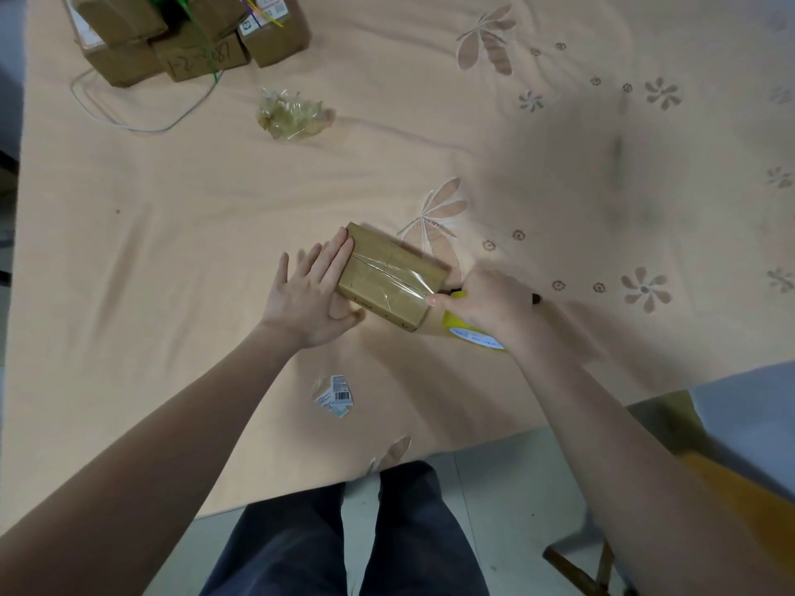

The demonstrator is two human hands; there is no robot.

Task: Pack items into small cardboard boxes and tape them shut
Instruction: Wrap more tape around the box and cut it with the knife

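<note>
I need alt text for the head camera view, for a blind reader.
A left hand presses flat on a small cardboard box while the right hand draws clear tape over it with a yellow tape dispenser, on a floral cloth.

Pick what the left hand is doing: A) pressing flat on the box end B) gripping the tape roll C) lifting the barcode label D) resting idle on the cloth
A: the left hand lies with straight fingers against the box end, while the right hand holds the tape roll.
</note>
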